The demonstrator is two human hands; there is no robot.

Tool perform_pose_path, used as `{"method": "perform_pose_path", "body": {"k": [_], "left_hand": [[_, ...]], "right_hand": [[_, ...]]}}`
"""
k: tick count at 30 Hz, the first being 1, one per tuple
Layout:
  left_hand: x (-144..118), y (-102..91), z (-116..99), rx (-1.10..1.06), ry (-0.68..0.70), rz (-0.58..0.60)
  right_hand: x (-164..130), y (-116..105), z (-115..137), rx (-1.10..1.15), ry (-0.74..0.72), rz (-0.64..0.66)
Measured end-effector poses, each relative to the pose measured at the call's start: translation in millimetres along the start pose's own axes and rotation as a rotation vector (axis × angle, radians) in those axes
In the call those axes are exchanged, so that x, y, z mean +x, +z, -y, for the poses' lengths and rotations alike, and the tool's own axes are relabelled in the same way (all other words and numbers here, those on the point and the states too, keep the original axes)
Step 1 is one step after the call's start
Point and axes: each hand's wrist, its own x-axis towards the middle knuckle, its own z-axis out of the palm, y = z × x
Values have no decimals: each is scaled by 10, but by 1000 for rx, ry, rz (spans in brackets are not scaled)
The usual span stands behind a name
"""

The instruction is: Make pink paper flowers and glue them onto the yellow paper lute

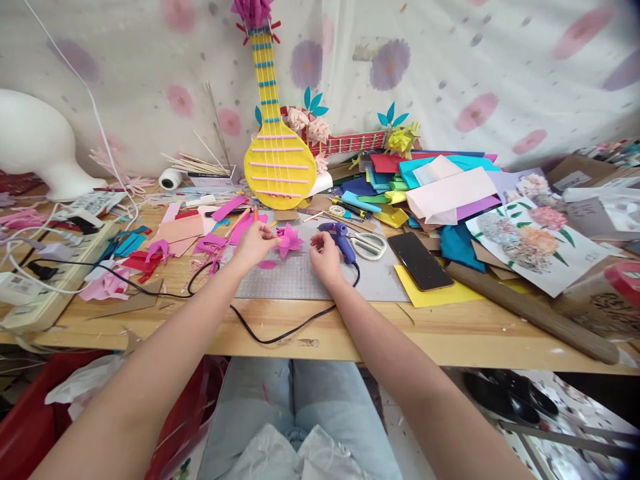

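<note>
My left hand [256, 245] is closed, its fingertips pinching the edge of a bright magenta paper flower [290, 241] with pointed petals. To the flower's right, and apart from it, my right hand [326, 256] has its fingers curled together; whether anything is inside them is hidden. Just behind that hand a blue glue gun [345, 244] lies on the grey cutting mat [305, 283], its black cord looping over the table. Scissors with pale handles [371, 246] rest right of the glue gun. Pink paper scraps [210, 244] lie around my left hand.
A yellow paper lute [280, 170] stands at the back. Coloured paper sheets [453, 190] are piled behind a black phone [420, 260]. A wooden stick [530, 310] lies at right, a power strip [55, 280] at left. The table's front edge [300, 353] is near my lap.
</note>
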Motion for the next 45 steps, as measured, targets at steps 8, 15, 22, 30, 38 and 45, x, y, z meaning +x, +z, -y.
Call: {"method": "perform_pose_path", "body": {"k": [8, 15, 22, 30, 38, 45], "left_hand": [[-22, 57, 3, 40, 77, -80], [-167, 67, -101, -52, 48, -113], [-188, 65, -88, -58, 89, -80], [-166, 108, -174, 154, 165, -92], [-138, 129, -72, 307, 197, -127], [-164, 101, -108, 386, 120, -112]], "right_hand": [[-76, -7, -26, -114, -37, 77], [-141, 28, -11, -228, -267, 270], [-141, 29, -3, -200, -229, 274], [-142, 29, -21, -217, -250, 306], [-179, 53, 40, -397, -339, 336], [-188, 102, 94, -543, -327, 353]]}}
